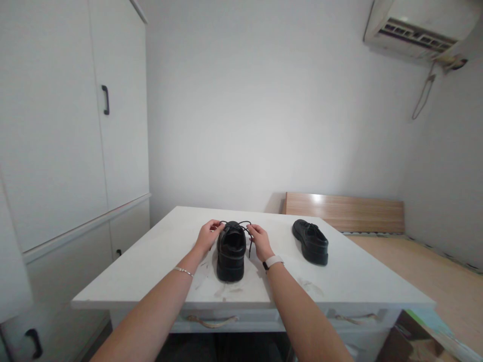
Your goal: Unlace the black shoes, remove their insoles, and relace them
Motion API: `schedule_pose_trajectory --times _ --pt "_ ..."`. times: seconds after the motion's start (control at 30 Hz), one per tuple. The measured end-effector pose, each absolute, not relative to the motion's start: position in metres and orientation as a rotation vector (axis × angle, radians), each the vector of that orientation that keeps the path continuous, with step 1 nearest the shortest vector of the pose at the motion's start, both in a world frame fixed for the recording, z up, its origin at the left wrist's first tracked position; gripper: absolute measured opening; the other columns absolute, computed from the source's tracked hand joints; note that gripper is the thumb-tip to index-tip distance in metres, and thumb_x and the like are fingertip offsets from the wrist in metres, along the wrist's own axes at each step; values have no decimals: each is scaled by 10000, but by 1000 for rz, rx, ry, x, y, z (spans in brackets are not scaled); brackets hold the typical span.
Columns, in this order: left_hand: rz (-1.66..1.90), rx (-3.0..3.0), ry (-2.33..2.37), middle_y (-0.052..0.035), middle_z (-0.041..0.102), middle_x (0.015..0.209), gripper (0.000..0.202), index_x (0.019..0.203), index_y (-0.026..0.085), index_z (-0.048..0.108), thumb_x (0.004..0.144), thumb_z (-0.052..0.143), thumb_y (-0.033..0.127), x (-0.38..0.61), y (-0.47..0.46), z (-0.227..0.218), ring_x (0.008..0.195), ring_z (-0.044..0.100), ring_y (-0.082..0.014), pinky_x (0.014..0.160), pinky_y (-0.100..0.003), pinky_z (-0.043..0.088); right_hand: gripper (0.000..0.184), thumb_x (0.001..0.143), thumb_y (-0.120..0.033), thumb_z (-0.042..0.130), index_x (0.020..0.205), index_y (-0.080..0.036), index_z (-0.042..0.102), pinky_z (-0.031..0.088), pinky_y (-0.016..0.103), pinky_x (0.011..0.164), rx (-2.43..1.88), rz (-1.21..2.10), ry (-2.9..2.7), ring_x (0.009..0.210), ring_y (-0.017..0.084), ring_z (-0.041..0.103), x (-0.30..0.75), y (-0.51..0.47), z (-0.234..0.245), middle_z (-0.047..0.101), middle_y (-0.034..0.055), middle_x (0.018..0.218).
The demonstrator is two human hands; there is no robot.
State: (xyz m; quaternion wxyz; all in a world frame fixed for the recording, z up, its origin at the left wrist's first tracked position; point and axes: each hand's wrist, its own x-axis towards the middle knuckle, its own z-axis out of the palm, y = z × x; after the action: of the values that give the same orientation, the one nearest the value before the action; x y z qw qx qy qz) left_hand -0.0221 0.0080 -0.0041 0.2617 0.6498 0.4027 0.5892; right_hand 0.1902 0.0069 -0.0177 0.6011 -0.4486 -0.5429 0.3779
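A black lace-up shoe (230,259) stands upright on the white table, its heel toward me and its toe pointing away. Its black shoelace (244,222) spreads out to both sides above the tongue. At the left of the shoe, my left hand (208,235) pinches the lace on that side between thumb and fingers. My right hand (260,240) grips the lace on the other side, with a loose end hanging down beside the shoe. A second black shoe (311,242) rests apart on the right, turned at an angle.
The white table (158,271) has dark smudges near its front edge and drawers below. A tall white cabinet (124,151) stands at the left. Behind on the right are a bed with a wooden headboard (343,210) and a wall-mounted air conditioner (418,30). A cardboard box (409,339) sits low at the right.
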Motion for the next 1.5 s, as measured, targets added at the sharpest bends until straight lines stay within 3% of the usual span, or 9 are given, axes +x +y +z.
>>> schedule_pose_trajectory --times 0.13,0.3,0.57,0.8,1.0,1.13,1.27,1.4,1.5 --pt "1568 1760 1060 10 624 716 267 755 136 622 884 653 367 -19 4 -2 711 612 -152 744 -341 512 197 936 -310 621 1024 -133 631 557 345 739 -1027 920 -1281 837 169 642 187 4 -17 651 43 992" --pt "1645 1672 1026 -9 647 800 251 816 140 635 903 625 375 -20 0 2 783 622 -165 793 -360 507 196 946 -312 606 1027 -135 626 556 332 723 -997 913 -1193 825 163 639 190 5 -16 646 43 990" --pt "1573 1460 890 -9 650 755 315 752 139 624 882 633 426 -22 -1 2 743 628 -159 746 -342 510 209 952 -337 595 936 -131 628 543 301 680 -866 1059 -1060 752 141 631 188 3 -13 651 24 901" --pt "1646 1211 746 1 607 649 440 670 152 591 726 706 574 -24 -4 10 630 601 -145 646 -295 509 310 967 -421 545 824 -148 574 455 224 519 -666 1179 -885 534 87 513 195 -2 0 535 -45 669" --pt "1658 1111 704 116 357 455 321 740 133 630 779 731 435 -25 -3 10 362 276 -34 384 -172 212 281 890 -425 615 771 -176 566 229 190 371 -543 1273 -876 380 58 224 202 -13 13 276 -111 515" --pt "1553 1063 602 125 264 399 285 728 112 654 786 717 383 -27 -8 16 326 166 -25 353 -181 110 254 839 -438 622 854 -186 643 206 225 354 -472 1295 -880 389 79 181 206 -21 19 299 -92 531" --pt "1475 982 474 88 353 452 270 840 87 695 783 688 351 -31 -12 24 340 263 -38 342 -184 220 274 830 -434 607 949 -198 679 275 246 386 -419 1294 -868 418 101 272 206 -26 22 420 -53 574" --pt "1521 878 375 23 555 653 319 1073 156 658 786 687 290 -34 -14 26 581 562 -95 567 -207 494 238 789 -355 665 1002 -248 661 411 257 513 -378 1262 -824 541 123 451 206 -24 22 513 -36 652" --pt "1527 843 340 30 561 668 379 1151 194 623 788 705 269 -33 -12 24 588 564 -95 583 -211 512 235 770 -316 688 995 -262 644 414 247 520 -386 1239 -798 532 110 450 207 -19 19 524 -46 669"
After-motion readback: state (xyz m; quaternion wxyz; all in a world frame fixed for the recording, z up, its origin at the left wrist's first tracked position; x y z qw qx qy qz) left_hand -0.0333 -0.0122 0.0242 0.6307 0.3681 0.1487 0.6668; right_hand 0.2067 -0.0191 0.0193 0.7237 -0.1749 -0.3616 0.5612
